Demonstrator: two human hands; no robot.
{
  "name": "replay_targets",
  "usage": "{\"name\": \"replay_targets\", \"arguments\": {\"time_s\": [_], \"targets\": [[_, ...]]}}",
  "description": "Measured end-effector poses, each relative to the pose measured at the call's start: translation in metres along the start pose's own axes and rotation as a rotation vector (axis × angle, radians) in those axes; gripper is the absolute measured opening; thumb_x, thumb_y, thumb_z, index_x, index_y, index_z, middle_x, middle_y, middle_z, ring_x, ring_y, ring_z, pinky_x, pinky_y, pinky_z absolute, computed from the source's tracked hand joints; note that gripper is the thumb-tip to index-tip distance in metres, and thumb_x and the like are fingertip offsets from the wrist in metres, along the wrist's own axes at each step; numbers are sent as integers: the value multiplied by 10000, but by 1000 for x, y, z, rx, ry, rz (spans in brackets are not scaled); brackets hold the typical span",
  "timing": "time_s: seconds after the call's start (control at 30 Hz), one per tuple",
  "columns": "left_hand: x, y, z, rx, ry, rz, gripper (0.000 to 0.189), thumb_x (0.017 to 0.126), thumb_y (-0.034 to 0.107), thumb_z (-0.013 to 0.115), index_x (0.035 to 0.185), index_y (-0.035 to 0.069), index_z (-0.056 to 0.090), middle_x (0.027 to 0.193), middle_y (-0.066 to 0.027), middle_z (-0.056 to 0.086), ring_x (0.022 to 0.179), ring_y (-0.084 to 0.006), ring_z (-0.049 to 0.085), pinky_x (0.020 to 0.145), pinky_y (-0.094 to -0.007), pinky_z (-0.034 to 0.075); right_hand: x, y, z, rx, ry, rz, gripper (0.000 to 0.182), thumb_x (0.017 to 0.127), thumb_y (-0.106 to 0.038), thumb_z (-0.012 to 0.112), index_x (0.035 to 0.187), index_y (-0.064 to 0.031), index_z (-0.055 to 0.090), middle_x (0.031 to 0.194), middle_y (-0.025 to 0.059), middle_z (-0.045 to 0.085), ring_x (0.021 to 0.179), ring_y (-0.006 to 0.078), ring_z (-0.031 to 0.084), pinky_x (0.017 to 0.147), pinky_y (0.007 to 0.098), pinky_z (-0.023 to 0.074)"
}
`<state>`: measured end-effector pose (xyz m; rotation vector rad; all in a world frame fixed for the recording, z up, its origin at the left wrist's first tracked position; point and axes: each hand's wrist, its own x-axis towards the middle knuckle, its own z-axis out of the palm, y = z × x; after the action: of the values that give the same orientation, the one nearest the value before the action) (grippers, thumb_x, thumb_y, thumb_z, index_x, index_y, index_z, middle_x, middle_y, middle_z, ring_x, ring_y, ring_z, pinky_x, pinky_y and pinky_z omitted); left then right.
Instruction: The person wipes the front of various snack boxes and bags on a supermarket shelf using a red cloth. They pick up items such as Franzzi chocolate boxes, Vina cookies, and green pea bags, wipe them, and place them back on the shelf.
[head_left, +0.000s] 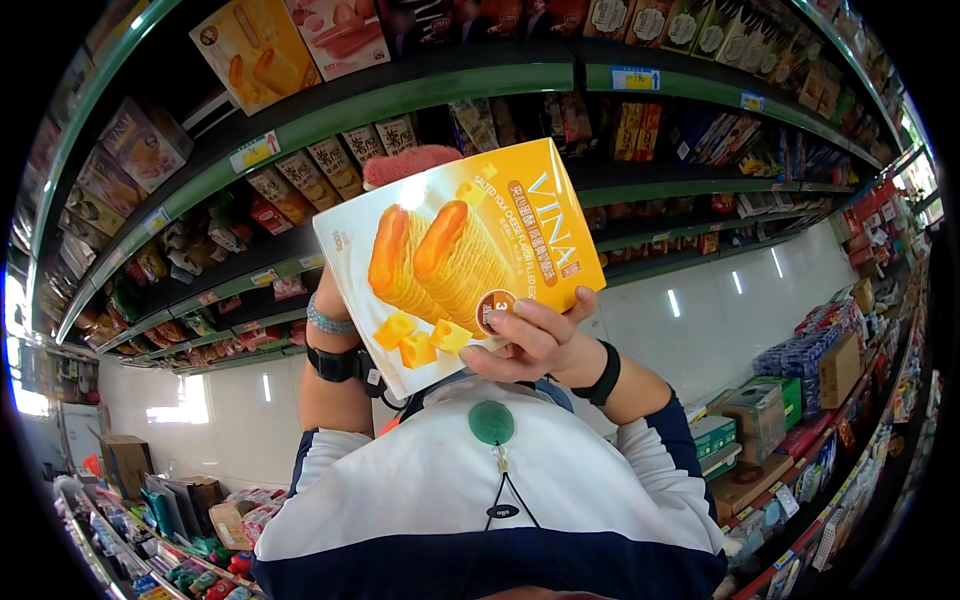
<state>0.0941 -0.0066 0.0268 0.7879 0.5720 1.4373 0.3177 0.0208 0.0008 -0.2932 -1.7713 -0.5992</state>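
A yellow and white Vina carton of filled egg rolls (420, 277) is held up tilted before my chest, its printed front facing me. My right hand (532, 337) grips its lower right edge, with fingertips over the front. The left forearm (334, 367), with a beaded bracelet and a black strap, reaches up behind the carton's left side; the carton hides my left hand, so its hold cannot be seen. A fuzzy dull-red cloth-like thing (411, 163) shows above the carton's top edge, partly hidden behind it.
Shelves with green edges (480, 88) curve across the top, bearing snack boxes (255, 52) and packets. Below them lies a shiny pale tiled floor (697, 300). More stocked shelving stands at lower left and right, with cardboard boxes (840, 371) on the right one. A green pendant (491, 422) hangs at my chest.
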Motion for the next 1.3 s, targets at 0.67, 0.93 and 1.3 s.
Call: {"name": "replay_targets", "arguments": {"time_s": [0.67,0.93,1.3], "targets": [[-11,-21,-7,137,-27,97,908,769,628,562,1379,22,271,1381,-92,388,1262,-247,387,1037,-398,322,-12,57,4,-24,-104,-244,437,803,-352,622,1191,-404,428,1282,-22,369,1342,150,198,1086,589,-8],[-15,-20,4,189,39,108,855,709,431,699,1338,0,313,1294,-119,472,1162,-229,498,944,-355,430,-13,71,9,6,-111,-281,488,786,-284,656,1187,-394,402,1356,22,311,1382,194,102,1104,557,38],[-17,-28,1,137,42,124,810,705,346,715,1324,0,323,1239,-113,512,1116,-225,530,877,-355,468,-10,80,13,-30,-126,-248,521,762,-245,701,1167,-396,409,1363,39,306,1372,230,142,1113,480,142]]}}
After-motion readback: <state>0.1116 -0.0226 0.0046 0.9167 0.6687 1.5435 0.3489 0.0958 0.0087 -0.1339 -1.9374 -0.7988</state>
